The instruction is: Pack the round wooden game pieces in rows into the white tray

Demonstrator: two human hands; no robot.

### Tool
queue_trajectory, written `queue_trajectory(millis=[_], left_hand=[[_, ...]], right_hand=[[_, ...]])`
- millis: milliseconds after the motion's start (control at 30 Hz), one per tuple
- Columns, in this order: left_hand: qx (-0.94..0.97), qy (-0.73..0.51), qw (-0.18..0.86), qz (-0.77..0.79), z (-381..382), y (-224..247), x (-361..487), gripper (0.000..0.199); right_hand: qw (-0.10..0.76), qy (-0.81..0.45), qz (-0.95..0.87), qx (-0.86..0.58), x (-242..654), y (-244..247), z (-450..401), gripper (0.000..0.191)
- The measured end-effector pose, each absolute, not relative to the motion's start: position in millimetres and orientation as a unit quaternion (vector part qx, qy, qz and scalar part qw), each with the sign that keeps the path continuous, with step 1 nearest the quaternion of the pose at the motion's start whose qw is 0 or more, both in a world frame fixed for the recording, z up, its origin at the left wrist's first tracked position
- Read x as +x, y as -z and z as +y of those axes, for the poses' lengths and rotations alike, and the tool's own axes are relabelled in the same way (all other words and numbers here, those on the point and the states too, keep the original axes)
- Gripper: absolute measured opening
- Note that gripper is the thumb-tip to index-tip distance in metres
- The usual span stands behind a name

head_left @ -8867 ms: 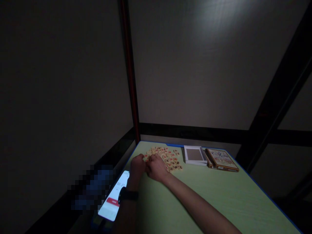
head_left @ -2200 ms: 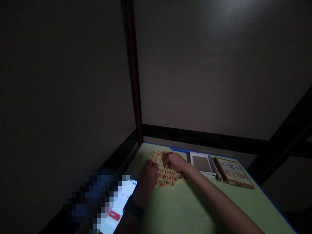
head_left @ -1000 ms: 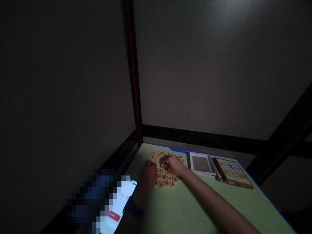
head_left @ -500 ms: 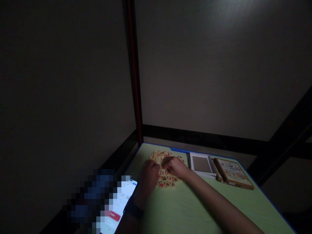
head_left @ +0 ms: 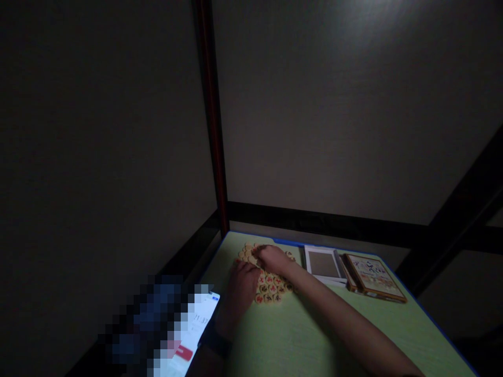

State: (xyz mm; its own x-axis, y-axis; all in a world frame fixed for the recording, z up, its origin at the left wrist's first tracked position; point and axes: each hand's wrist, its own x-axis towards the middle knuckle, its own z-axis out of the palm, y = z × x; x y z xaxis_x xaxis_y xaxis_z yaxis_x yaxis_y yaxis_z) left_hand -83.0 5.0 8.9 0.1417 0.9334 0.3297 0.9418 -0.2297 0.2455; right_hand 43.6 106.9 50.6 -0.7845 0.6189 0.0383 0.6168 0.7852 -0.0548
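Observation:
Round wooden Chinese chess pieces with red or black characters lie close together on the pale green table. Several blank-faced pieces are at the far left of the group. My left hand, a dark band on its wrist, rests at the group's left side with bent fingers; what they hold, if anything, is hidden. Over the far part of the pieces is my right hand, its fingers bent down and drawn together near the blank pieces. Their tips are too dark to show what is between them.
An open white box stands at the back right of the pieces. Beside it lies a flat brown-edged box with a printed lid. A lit phone is left of my left forearm. Walls rise behind the table.
My right hand has moved a little left and away from me, toward the blank pieces. My left hand stays in nearly the same place. The view has shifted slightly.

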Motion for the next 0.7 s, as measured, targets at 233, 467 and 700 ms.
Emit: queue_trajectory(millis=[233,467,700], left_hand=[[-0.667,0.178,0.018,-0.724,7.4,-17.3,-84.9,0.031],[-0.643,0.16,0.017,-0.749,5.0,-25.2,-87.4,0.032],[-0.634,0.168,0.042,-0.754,3.6,-23.9,-92.8,0.031]], right_hand=[[0.045,-0.047,-0.945,-0.321,46.1,-50.5,107.4,0.037],[0.146,-0.108,-0.946,-0.268,56.8,-38.5,119.3,0.024],[0.201,-0.124,-0.942,-0.239,62.0,-28.9,117.3,0.024]])
